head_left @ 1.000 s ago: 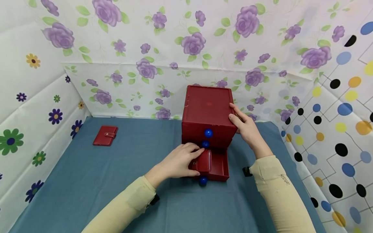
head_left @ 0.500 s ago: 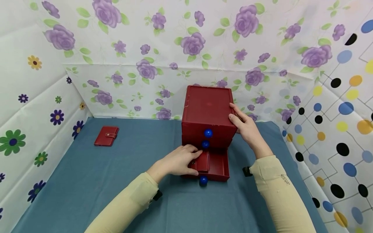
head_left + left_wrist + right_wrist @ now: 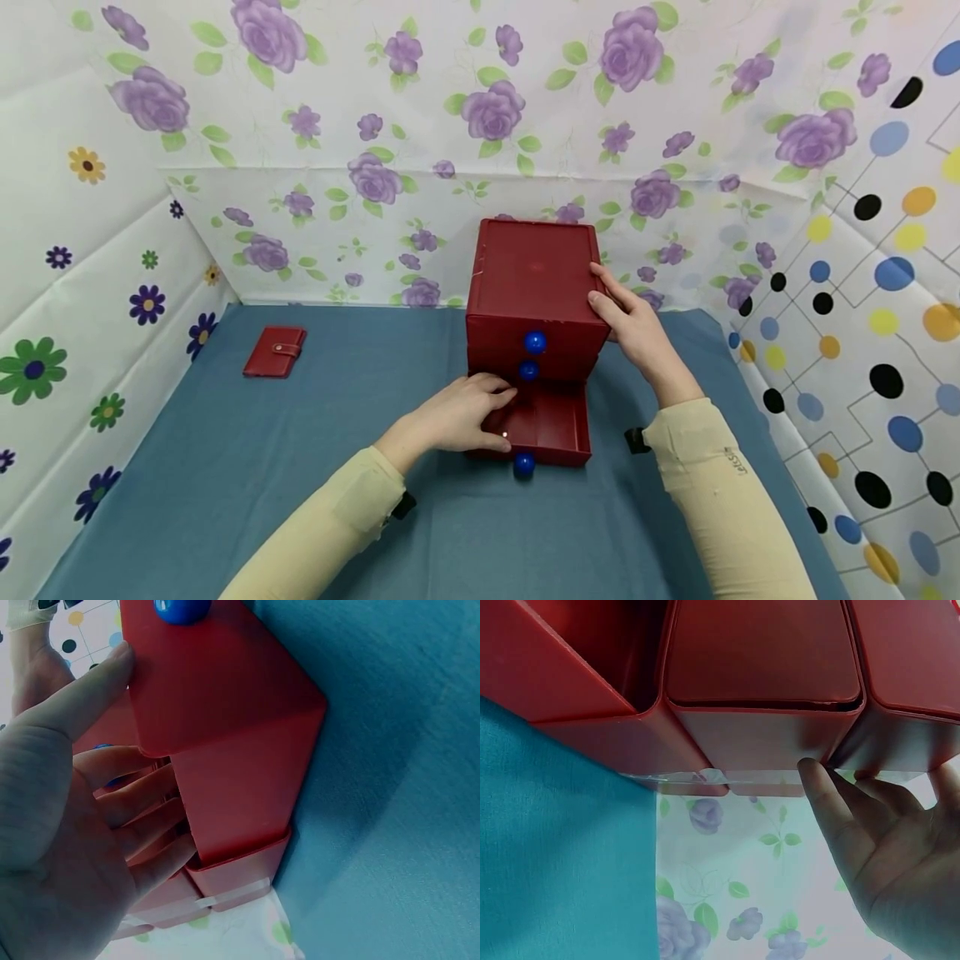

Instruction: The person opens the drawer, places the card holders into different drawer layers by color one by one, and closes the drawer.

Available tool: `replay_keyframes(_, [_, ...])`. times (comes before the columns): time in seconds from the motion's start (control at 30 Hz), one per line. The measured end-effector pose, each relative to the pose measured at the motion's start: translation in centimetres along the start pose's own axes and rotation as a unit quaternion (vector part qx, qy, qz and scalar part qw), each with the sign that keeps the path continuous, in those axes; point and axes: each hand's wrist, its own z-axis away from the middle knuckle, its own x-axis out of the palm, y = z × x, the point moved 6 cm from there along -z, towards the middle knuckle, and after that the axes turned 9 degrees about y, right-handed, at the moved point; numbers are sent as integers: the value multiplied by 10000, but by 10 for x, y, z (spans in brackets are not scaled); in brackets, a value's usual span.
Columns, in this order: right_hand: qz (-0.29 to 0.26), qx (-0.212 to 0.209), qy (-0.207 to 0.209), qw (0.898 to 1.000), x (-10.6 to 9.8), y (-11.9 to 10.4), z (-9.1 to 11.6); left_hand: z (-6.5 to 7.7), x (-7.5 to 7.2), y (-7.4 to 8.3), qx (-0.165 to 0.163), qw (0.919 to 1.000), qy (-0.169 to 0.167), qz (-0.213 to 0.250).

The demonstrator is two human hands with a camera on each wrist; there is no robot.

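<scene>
A red drawer cabinet (image 3: pixel 536 271) with round blue knobs has its bottom drawer (image 3: pixel 558 421) pulled out. My left hand (image 3: pixel 453 415) is at that drawer's left side, fingers reaching over the rim. In the left wrist view its thumb (image 3: pixel 90 694) touches the drawer front near the edge, and the fingers are extended. The red wallet seen earlier in this drawer no longer stands out; whether it lies flat inside or behind the hand I cannot tell. My right hand (image 3: pixel 633 329) rests on the cabinet's right side, thumb on the top edge and fingers touching the side.
Another red wallet (image 3: pixel 275 351) with a snap strap lies at the back left of the blue cloth (image 3: pixel 360 350). A flowered sheet (image 3: pixel 420 192) hangs close behind the cabinet, and a dotted sheet (image 3: pixel 847 350) stands at the right.
The wallet that stood upright between my left thumb and fingers has dropped from sight in the drawer. My left hand has let go and stays there. My right hand has not moved.
</scene>
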Motion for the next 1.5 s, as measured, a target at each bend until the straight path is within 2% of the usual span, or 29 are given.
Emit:
replay_keyframes(0.43, [-126, 28, -16, 9999, 3, -4, 2, 5, -1, -4, 4, 9996, 219, 178])
replay_keyframes(0.63, [-142, -7, -55, 9999, 3, -4, 1, 12, -8, -7, 190, 9971, 695, 246])
replay_keyframes(0.8, [-119, -3, -67, 9999, 3, -4, 2, 21, -17, -15, 222, 9904, 1258, 526])
replay_keyframes(0.93, [-107, -15, -55, 9999, 0, -3, 2, 27, -25, -23, 53, 9839, 1617, 755])
replay_keyframes(1.1, [-127, -37, -98, 9999, 1, -2, 1, 40, -32, -38, -334, 9765, 1918, 924])
replay_keyframes(1.5, [-74, -36, -82, 9999, 2, -2, 3, 76, -32, -77, -986, 9677, 1963, 1238])
